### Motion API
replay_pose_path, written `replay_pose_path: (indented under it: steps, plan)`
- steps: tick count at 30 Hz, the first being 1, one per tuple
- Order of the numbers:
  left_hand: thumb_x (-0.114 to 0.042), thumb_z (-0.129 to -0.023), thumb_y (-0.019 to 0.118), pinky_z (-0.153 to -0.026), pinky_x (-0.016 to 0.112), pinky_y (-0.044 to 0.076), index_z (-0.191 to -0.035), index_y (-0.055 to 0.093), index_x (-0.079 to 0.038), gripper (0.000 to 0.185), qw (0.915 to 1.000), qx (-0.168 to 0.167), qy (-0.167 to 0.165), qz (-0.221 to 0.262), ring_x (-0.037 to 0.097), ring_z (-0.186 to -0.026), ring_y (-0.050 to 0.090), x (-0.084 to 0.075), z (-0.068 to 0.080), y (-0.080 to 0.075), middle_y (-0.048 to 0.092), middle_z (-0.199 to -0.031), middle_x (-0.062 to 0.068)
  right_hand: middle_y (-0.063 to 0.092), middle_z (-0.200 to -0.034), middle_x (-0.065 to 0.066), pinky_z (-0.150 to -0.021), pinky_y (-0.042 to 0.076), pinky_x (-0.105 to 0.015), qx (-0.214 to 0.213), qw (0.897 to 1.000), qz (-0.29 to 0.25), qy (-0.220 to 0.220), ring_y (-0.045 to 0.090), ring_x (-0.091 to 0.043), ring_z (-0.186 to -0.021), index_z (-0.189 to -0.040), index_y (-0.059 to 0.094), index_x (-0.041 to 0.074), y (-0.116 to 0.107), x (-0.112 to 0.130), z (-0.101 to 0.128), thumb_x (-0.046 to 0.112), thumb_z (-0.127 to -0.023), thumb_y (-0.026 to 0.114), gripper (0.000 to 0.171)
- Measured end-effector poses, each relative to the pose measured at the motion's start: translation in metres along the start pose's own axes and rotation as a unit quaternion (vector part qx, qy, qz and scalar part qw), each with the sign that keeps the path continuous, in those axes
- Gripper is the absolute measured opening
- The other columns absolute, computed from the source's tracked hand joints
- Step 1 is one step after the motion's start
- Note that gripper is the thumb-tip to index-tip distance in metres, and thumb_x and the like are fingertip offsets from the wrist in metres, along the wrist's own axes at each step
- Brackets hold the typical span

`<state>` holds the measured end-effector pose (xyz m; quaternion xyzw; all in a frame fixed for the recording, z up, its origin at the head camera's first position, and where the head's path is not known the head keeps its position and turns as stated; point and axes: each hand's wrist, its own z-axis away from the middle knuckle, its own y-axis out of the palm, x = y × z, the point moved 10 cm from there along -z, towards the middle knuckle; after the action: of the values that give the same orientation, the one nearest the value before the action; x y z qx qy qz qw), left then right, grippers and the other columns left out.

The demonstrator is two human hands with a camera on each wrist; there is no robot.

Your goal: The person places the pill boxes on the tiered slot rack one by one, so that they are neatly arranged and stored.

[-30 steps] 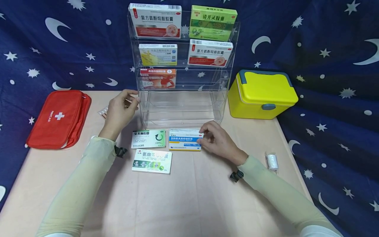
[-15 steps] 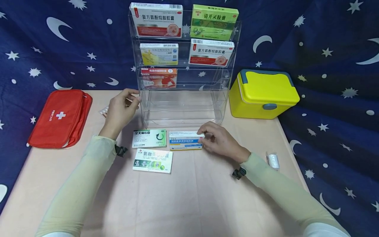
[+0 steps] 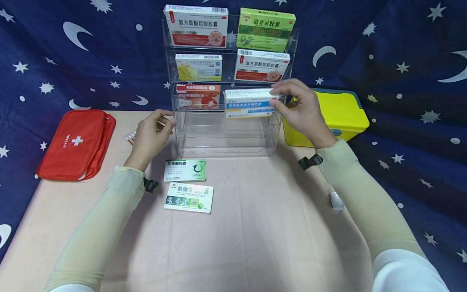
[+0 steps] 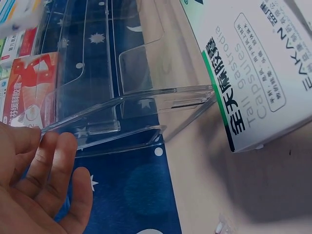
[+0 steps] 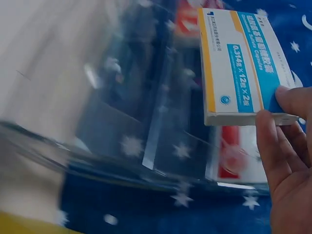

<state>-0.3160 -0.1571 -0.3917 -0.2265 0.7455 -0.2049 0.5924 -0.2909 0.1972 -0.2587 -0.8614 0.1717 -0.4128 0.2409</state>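
Nearest the person, two white-and-green boxes (image 3: 189, 198) lie flat on the table (image 3: 240, 243), one behind the other. Beyond them, the left hand (image 3: 151, 136) pinches the left side edge of the clear rack (image 3: 226, 153), thumb and fingers nearly closed. The right hand (image 3: 302, 111) pinches the right end of a blue-and-white box (image 3: 249, 105), thumb on its printed front. The box's long axis runs left to right, nearly level, its body extending leftward from the fingertips, printed front toward the person. It is raised before the rack's third tier, right of a red box (image 3: 198, 97); contact with the shelf is unclear.
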Motion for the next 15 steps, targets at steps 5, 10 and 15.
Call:
replay_pose_path:
  steps: [5, 10, 15]
  plan:
    - [-0.031, -0.105, 0.059, -0.066, 0.030, 0.050, -0.131, 0.063, -0.009, 0.034, 1.0000, 0.006, -0.004, 0.001, 0.023, -0.082, 0.068, 0.001, 0.001, 0.002, 0.067, -0.099, 0.009, 0.065, -0.124, 0.000, -0.075, 0.052, -0.018, -0.022, 0.998, 0.062, -0.004, 0.059, -0.012, -0.106, -0.111, 0.074, 0.002, -0.019, 0.000, -0.033, 0.006, -0.094, 0.073, 0.017]
    - [-0.033, -0.105, 0.058, -0.066, 0.031, 0.050, -0.131, 0.063, -0.010, 0.035, 1.0000, 0.006, -0.005, -0.001, 0.023, -0.083, 0.068, 0.001, 0.001, 0.001, 0.067, -0.100, 0.009, 0.063, -0.124, 0.011, -0.076, 0.053, -0.020, 0.001, 0.993, 0.117, -0.022, 0.058, -0.006, -0.108, -0.111, 0.076, 0.011, -0.018, -0.015, -0.050, 0.015, -0.095, 0.073, 0.016]
    - [-0.033, -0.105, 0.058, -0.067, 0.031, 0.049, -0.132, 0.063, -0.010, 0.035, 1.0000, 0.006, -0.006, 0.000, 0.024, -0.083, 0.068, 0.001, 0.000, 0.002, 0.067, -0.100, 0.009, 0.063, -0.126, 0.012, -0.078, 0.054, -0.020, 0.026, 0.992, 0.127, -0.006, 0.058, -0.005, -0.109, -0.113, 0.076, 0.012, -0.011, -0.031, -0.052, 0.015, -0.095, 0.073, 0.018]
